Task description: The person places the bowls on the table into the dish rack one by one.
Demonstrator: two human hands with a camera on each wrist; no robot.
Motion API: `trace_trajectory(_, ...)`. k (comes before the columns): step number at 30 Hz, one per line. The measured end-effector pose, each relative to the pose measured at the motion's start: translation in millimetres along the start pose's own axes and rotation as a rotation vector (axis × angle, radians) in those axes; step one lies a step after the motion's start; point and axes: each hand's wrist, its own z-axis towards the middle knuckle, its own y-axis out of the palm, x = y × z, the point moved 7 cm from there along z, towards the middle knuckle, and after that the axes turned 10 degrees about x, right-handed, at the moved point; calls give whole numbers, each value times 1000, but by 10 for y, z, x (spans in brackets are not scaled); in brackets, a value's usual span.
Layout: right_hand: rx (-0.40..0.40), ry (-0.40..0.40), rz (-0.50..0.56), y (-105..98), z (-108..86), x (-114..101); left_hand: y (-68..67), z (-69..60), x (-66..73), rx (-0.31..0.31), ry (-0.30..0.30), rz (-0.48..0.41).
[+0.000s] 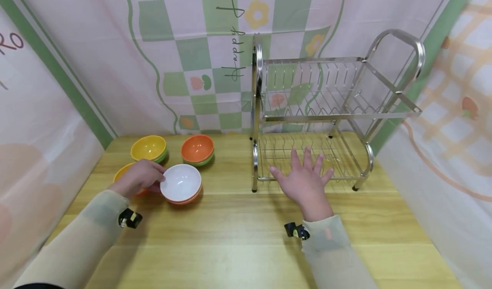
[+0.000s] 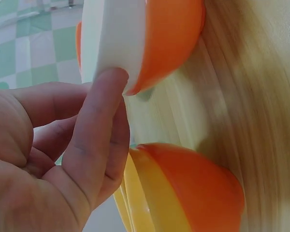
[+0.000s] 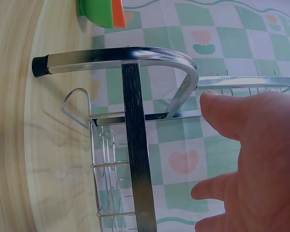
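- While the left hand [image 1: 140, 179] holds a round, shiny white bowl [image 1: 180, 183] by its edge, the right hand [image 1: 305, 185] is spread out at a silver metal dish rack [image 1: 338, 117] with two wire shelves.
- The white bowl is to the left of the rack and well apart from it. It sits in at least one smooth, round orange bowl [image 2: 174, 38], which makes a small pile on the yellow-brown wooden bench [image 1: 238, 237].
- The left fingers [image 2: 94, 123] pinch the white edge on the side away from the rack. I cannot tell if the white bowl is lifted a tiny bit.
- The right fingers are straight and wide apart, and they hold nothing. They are at the front of the rack, by its low shelf. I cannot tell if they touch it.
- What seems to matter most is that the white bowl lies between the left fingers and the rack. The left hand is nearer to the bowl, and the right hand is nearer to the rack. The bowl is round, so it has no long side, and its open top faces up.
- Farther left of the rack, a round yellow bowl [image 1: 122, 171] on an orange one is partly hidden by the left hand.
- Left of the rack, toward its back side, are two more piles: a bright orange-red bowl [image 1: 197, 148] on a green one, and a deep yellow bowl [image 1: 148, 147] on a green one.
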Motion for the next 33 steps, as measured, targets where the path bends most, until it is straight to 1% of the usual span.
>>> trace_trajectory(3, 0, 0, -1, 5, -2, -2, -16, 13, -16, -3, 8, -15)
trace_trajectory(7, 0, -1, 4, 15, -3, 0, -36, 25, -26, -5, -21, -52)
trace_trajectory(11, 1, -2, 9, 24, -1, 6, -47, 8, -11, -4, -49, -95)
trace_trajectory(19, -6, -1, 10, 22, -5, 1, -98, -20, 6, -37, -59, -175)
trace_trajectory(25, -13, -4, 37, 26, 6, 10, -105, -26, 41, -82, -45, -270)
trace_trajectory(28, -6, -22, 78, 28, 24, 17, -97, -36, 71, -104, -28, -315)
trace_trajectory(33, 12, -62, 169, 4, 72, 21, -75, -80, 153, -132, 5, -349)
